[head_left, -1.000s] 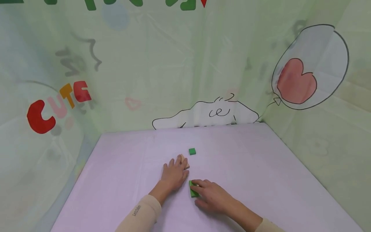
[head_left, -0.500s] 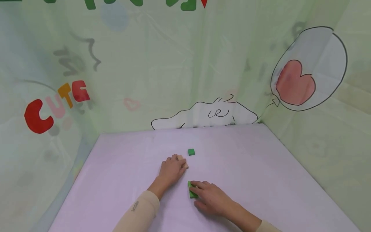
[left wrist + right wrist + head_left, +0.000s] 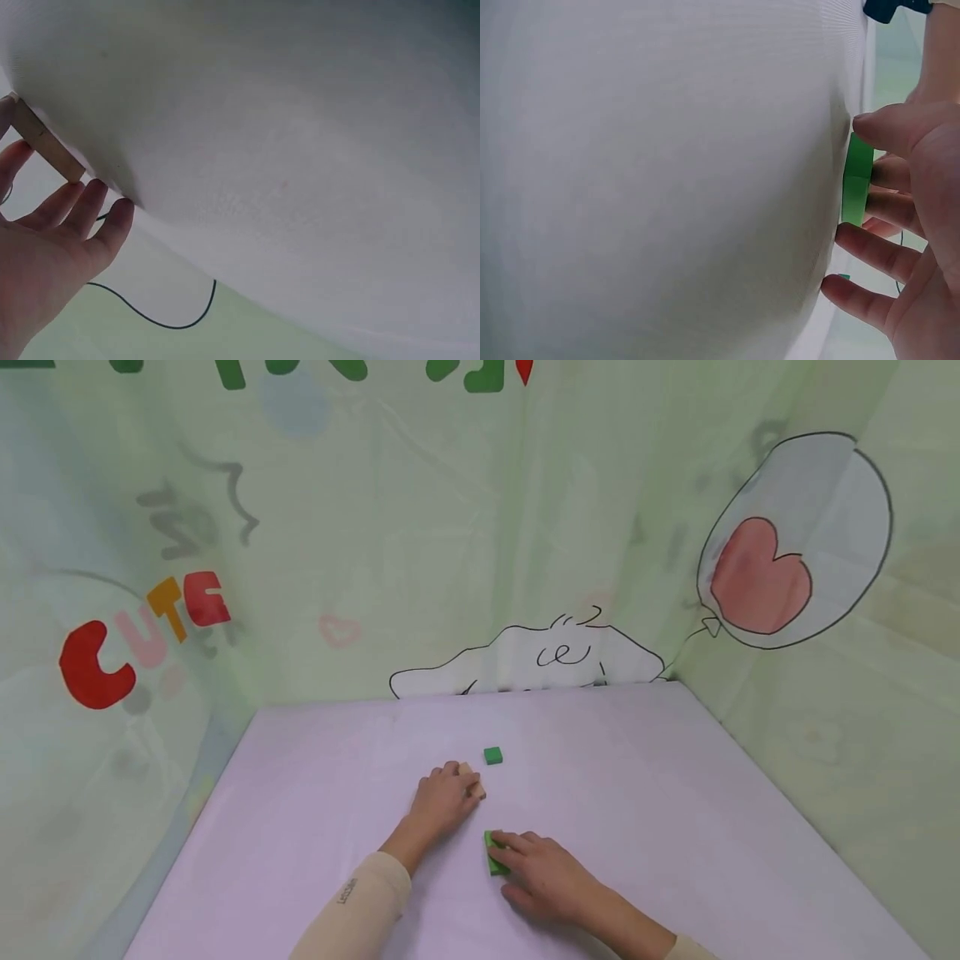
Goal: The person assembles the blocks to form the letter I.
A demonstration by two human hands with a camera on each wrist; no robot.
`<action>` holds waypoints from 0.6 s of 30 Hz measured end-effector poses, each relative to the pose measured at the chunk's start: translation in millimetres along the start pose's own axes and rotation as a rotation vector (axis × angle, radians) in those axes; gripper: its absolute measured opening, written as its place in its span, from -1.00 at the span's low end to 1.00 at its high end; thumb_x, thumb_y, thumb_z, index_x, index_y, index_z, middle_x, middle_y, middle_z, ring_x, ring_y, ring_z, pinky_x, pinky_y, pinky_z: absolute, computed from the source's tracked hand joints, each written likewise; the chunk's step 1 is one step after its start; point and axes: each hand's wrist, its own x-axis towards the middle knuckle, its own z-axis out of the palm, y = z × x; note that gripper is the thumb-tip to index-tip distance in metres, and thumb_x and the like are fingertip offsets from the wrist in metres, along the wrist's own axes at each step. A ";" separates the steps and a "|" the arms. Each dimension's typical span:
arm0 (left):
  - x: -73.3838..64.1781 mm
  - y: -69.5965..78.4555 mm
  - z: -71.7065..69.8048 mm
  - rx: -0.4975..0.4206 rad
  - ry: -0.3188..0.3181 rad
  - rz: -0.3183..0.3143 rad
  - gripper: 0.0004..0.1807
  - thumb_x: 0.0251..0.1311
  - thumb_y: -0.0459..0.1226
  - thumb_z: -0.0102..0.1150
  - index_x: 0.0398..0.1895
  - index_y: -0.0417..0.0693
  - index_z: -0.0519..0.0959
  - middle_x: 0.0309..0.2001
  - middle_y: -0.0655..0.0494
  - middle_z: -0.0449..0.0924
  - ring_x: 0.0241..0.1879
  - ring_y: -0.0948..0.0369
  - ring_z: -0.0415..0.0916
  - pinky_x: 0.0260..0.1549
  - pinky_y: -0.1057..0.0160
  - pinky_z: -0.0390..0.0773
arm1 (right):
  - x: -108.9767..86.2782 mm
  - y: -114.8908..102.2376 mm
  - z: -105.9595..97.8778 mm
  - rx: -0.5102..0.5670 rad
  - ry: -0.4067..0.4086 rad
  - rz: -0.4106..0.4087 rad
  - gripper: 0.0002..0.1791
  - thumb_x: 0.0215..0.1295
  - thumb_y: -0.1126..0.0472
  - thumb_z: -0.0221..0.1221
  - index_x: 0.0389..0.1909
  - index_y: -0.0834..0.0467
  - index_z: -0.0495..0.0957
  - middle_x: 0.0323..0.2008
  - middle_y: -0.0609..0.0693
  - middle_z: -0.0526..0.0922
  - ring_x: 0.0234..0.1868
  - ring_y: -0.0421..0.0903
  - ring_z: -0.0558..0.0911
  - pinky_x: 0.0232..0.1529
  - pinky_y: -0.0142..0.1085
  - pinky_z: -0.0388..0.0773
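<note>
- Holding a wooden block (image 3: 46, 144), the left hand (image 3: 441, 800) is keeping its thumb at one end and other fingers along the piece and at its far end.
- Fingers of the right hand (image 3: 551, 877) are lying over a bright green block (image 3: 857, 180), below and to the right of the left grip; whether the thumb is pinching it, one cannot tell.
- A small dark green block (image 3: 492, 756) is sitting just beyond the left grip, slightly to its right, touching neither hand.
- The purple table (image 3: 315, 827) is spreading beneath both grips and supporting all three blocks.
- Beige sleeves (image 3: 356, 902) are covering both forearms behind the grips.
- A pale green curtain (image 3: 450, 527) is hanging beyond the grips, its balloon drawing (image 3: 795, 543) showing a red heart high to their right.
- A thin dark cable (image 3: 176, 328) is curving past the left hand in its wrist view.
</note>
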 end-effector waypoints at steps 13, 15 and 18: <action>-2.2 0.0 3.3 -0.054 0.012 0.033 -0.54 0.41 -0.06 0.26 0.32 0.07 0.59 0.36 -0.17 0.44 0.26 -0.11 0.48 0.19 -0.14 0.52 | -4.1 -2.5 1.4 -0.024 0.029 -0.020 -0.44 0.35 0.00 0.30 0.33 0.09 0.58 0.38 0.01 0.55 0.23 0.00 0.61 0.13 -0.08 0.62; -2.5 0.6 4.6 -0.070 0.010 0.045 -0.54 0.41 -0.06 0.25 0.31 0.06 0.58 0.37 -0.18 0.42 0.28 -0.11 0.47 0.22 -0.14 0.51 | -4.2 -2.6 1.1 -0.016 0.016 -0.010 -0.43 0.36 -0.01 0.29 0.35 0.08 0.56 0.39 0.00 0.53 0.25 -0.01 0.60 0.15 -0.07 0.61; -2.1 1.5 6.3 -0.091 0.009 0.062 -0.55 0.41 -0.07 0.25 0.31 0.06 0.58 0.38 -0.20 0.39 0.28 -0.11 0.47 0.26 -0.12 0.51 | -4.2 -2.5 0.8 -0.011 0.001 0.000 -0.43 0.38 -0.03 0.28 0.36 0.06 0.54 0.41 -0.01 0.51 0.27 -0.02 0.58 0.18 -0.07 0.60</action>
